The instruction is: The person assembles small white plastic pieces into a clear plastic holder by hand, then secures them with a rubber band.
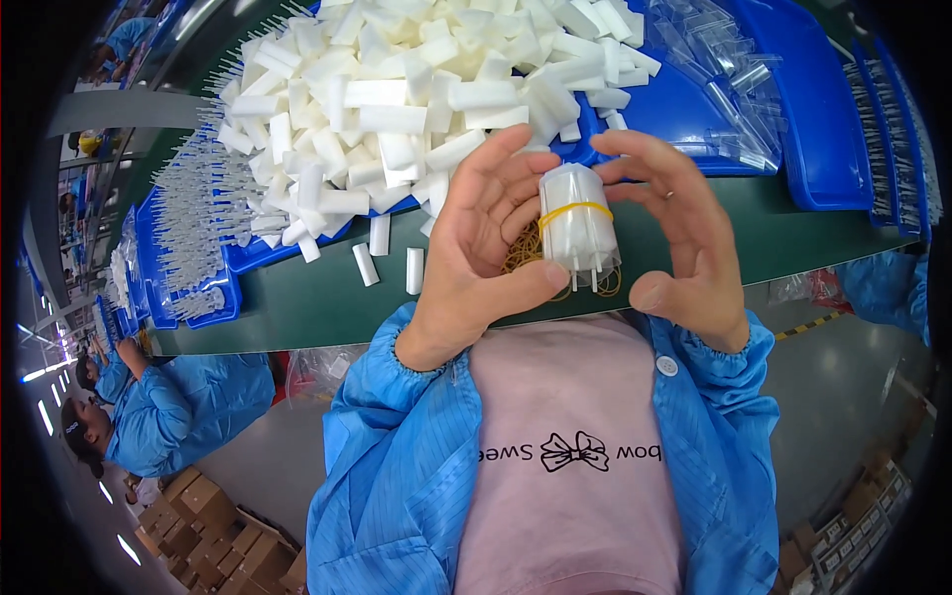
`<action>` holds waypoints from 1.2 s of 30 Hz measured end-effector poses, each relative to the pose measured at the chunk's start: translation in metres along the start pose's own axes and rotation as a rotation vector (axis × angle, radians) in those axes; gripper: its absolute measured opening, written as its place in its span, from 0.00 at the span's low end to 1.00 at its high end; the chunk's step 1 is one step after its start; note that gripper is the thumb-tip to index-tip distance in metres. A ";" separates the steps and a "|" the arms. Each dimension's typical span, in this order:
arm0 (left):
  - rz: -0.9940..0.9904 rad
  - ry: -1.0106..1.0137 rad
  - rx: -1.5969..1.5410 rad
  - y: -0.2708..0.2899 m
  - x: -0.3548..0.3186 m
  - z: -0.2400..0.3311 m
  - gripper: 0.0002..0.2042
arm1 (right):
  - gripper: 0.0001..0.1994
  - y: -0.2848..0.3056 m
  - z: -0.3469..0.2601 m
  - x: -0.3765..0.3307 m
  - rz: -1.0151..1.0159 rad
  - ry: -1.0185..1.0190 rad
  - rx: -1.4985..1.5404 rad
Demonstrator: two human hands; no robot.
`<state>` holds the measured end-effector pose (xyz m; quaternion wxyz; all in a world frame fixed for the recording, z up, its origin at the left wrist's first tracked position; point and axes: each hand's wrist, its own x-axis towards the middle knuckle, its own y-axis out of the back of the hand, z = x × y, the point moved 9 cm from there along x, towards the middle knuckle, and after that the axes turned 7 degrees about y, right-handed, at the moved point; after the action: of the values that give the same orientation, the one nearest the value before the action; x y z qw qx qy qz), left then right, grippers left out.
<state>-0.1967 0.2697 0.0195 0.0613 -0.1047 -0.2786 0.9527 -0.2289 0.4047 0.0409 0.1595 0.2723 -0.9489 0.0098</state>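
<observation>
A bundle of clear plastic tubes with white pieces inside [580, 233] is between my hands, over the near part of the green table. A yellow rubber band [575, 210] runs around it, and thin white stems stick out of its lower end. My left hand [491, 233] curves around the bundle's left side, thumb at the lower edge and fingers partly hidden behind it. Stretched along the other side, my right hand [684, 228] has its fingertips at the upper right edge; its thumb stands apart. Loose rubber bands [523, 250] lie just behind the bundle.
White foam blocks [397, 109] are heaped beyond my hands. A blue tray [684, 119] with clear plastic sleeves [729, 84] stands at far right. Rows of thin clear pieces [198, 213] fill a blue tray at left. A co-worker in blue [188, 407] sits farther left.
</observation>
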 end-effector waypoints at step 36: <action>0.037 -0.063 0.085 0.002 0.002 -0.003 0.48 | 0.39 -0.010 0.015 -0.004 0.200 -0.076 0.361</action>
<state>-0.1980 0.2698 0.0159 0.0392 -0.0771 -0.2374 0.9675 -0.2253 0.3965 0.0246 0.0703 0.2013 -0.9593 0.1851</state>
